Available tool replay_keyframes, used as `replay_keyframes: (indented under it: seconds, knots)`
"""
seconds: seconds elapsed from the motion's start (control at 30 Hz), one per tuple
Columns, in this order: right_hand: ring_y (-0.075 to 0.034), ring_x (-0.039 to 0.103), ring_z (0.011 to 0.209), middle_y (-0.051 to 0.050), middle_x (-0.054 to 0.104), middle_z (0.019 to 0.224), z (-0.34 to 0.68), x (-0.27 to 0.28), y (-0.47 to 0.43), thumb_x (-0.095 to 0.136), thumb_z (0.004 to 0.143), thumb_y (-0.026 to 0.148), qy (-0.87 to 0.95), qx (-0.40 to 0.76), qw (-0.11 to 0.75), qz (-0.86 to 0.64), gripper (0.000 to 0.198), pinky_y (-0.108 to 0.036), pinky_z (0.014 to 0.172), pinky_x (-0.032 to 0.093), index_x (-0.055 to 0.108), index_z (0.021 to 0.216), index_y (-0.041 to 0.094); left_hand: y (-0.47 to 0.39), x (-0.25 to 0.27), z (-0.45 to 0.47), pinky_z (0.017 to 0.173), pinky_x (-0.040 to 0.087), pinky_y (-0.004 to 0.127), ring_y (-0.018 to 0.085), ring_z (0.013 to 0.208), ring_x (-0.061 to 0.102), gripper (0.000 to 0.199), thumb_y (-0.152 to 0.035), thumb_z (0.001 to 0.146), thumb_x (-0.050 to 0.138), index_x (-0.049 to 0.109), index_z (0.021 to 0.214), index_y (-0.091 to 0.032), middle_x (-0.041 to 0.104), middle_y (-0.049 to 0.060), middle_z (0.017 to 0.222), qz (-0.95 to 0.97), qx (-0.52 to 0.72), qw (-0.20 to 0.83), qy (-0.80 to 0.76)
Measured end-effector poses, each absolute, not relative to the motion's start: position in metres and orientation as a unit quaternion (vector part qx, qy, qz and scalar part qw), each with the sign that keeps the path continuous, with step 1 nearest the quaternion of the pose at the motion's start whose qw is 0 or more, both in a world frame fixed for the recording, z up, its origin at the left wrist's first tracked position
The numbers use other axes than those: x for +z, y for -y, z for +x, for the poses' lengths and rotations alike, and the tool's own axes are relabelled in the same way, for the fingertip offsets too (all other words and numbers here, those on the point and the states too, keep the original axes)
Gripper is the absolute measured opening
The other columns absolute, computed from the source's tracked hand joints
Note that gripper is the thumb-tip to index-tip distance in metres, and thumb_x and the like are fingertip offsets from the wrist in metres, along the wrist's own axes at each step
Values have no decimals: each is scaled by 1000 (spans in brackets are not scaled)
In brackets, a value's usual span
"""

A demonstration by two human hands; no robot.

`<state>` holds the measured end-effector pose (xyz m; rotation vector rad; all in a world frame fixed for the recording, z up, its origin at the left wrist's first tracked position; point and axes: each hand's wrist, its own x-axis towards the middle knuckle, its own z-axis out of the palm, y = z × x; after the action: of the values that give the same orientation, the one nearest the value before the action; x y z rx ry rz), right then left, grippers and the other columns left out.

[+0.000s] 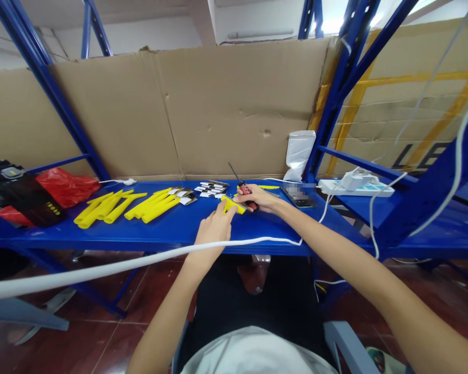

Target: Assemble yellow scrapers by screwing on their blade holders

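Observation:
Over the blue table, my left hand [215,224] grips a small yellow plastic part [234,206], its fingers closed on the near left side. My right hand [257,197] is wrapped round a screwdriver [246,190] with a red and black handle, its thin shaft pointing up and away to the left. The thumb of my right hand is close to the yellow part; whether it touches cannot be made out. Just behind my hands lie several small packets [211,189] in white and black. Yellow handle-like pieces [152,205] lie in a group left of my hands, some with black-and-white ends.
More yellow tubular pieces [105,208], a red plastic bag [68,187] and a black bottle [35,200] are at left. At right are a phone [299,195], a white pouch [299,153] and a power strip [374,189]. A white cable [140,258] crosses before the table edge.

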<state>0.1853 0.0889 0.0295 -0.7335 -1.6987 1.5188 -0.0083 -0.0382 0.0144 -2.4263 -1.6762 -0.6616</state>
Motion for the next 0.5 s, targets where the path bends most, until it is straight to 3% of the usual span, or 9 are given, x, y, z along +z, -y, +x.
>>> replay_keyframes:
  seconds: [0.17, 0.23, 0.33, 0.5]
  knots:
    - [-7, 47, 43, 9, 53, 60, 185, 31, -94, 105, 60, 53, 640, 595, 392, -288, 67, -21, 36, 37, 48, 79, 24, 20, 14, -22, 94, 63, 36, 27, 115, 76, 47, -5, 91, 60, 71, 131, -28, 67, 11, 152, -772, -419, -137, 458]
    - [-10, 57, 50, 4, 62, 65, 187, 31, -98, 104, 60, 57, 631, 589, 412, -292, 67, -21, 37, 37, 49, 79, 24, 14, 17, -25, 76, 63, 29, 22, 97, 77, 42, -13, 87, 70, 67, 126, -25, 72, 10, 135, -701, -515, -284, 403]
    - [-12, 61, 53, 0, 67, 67, 192, 32, -104, 104, 60, 58, 613, 569, 455, -304, 66, -20, 37, 35, 51, 80, 23, 10, 22, -25, 50, 47, 18, 12, 71, 68, 50, -24, 78, 82, 56, 121, -27, 70, 4, 114, -559, -605, -481, 300]
    - [-9, 52, 48, 2, 63, 61, 195, 32, -108, 103, 61, 62, 592, 540, 508, -317, 66, -21, 36, 34, 53, 78, 23, 7, 24, -24, 46, 32, 12, 7, 69, 57, 55, -18, 73, 86, 54, 117, -31, 63, -1, 104, -447, -643, -592, 191]
